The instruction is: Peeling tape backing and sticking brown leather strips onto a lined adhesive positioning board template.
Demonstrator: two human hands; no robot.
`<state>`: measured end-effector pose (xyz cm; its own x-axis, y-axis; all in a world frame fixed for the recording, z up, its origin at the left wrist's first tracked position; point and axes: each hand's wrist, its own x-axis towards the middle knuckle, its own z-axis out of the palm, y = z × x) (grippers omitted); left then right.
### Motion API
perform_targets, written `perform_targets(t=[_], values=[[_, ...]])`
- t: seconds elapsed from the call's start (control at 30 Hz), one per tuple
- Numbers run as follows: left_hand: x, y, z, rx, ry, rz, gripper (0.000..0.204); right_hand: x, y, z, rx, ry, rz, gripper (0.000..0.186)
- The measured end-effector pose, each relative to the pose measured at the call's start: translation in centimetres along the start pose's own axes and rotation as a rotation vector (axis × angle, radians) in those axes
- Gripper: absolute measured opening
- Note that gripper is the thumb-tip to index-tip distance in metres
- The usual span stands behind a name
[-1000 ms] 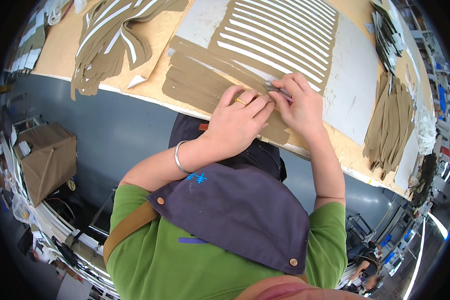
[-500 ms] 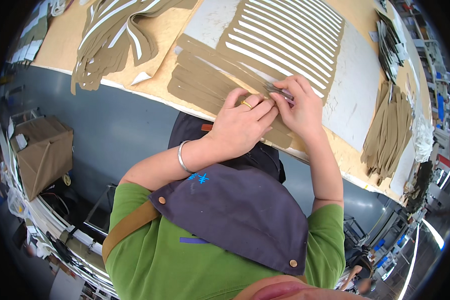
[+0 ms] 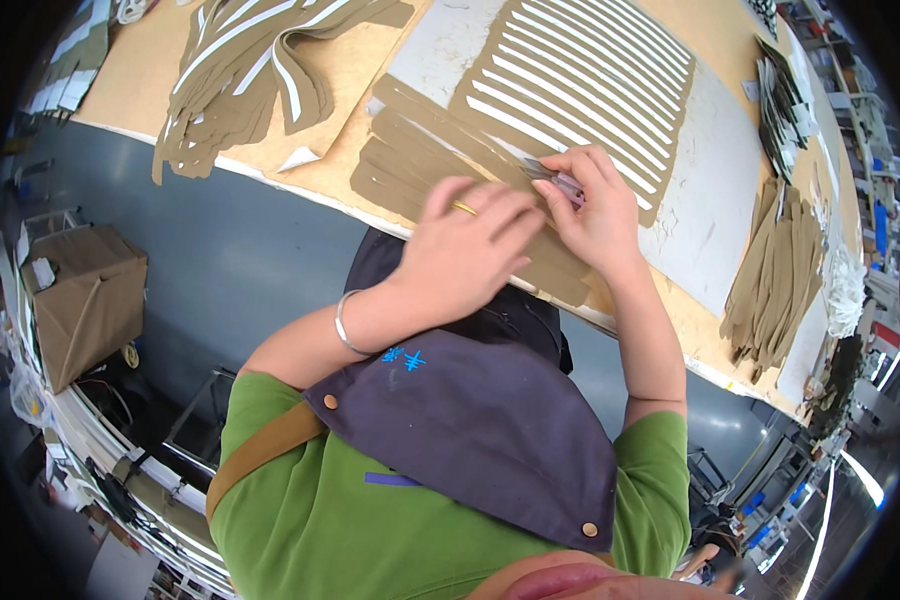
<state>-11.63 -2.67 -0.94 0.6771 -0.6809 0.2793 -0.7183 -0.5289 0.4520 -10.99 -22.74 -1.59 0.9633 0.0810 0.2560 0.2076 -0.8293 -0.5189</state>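
Brown fabric strips (image 3: 395, 165) lie overlapped along the near edge of the table, some with a white band on them. My left hand (image 3: 467, 235), blurred a little by motion, hovers over their near side with fingers apart and nothing visible in them. My right hand (image 3: 598, 205) is closed on a small pink-handled tool with pointed metal tips (image 3: 567, 187); its exact kind is partly hidden by my fingers. The tips point left, over the strips. Just beyond, more brown strips with white bands (image 3: 580, 90) lie in neat parallel rows on a whitish board (image 3: 705, 190).
A loose pile of brown strips with white bands (image 3: 230, 90) lies at the far left of the table. On the right rest a brown strip bundle (image 3: 775, 280), dark pieces (image 3: 782, 95) and white thread-like material (image 3: 845, 290). A brown covered box (image 3: 90, 300) stands on the left.
My left hand has lifted off the strips and moved slightly left, its fingers loosening. The right hand has shifted slightly, still holding the tool. The whole view has shifted a little.
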Motion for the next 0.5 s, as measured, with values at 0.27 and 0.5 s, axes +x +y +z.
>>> perform_targets(t=[0.27, 0.5], values=[[-0.8, -2.4, -0.2, 0.101, 0.048, -0.096, 0.046, 0.3, -0.8, 0.6, -0.082, -0.056, -0.014, 0.018], [-0.6, -2.5, -0.4, 0.118, 0.034, -0.084, 0.045, 1.0, -1.6, 1.9, -0.067, 0.001, -0.048, 0.015]])
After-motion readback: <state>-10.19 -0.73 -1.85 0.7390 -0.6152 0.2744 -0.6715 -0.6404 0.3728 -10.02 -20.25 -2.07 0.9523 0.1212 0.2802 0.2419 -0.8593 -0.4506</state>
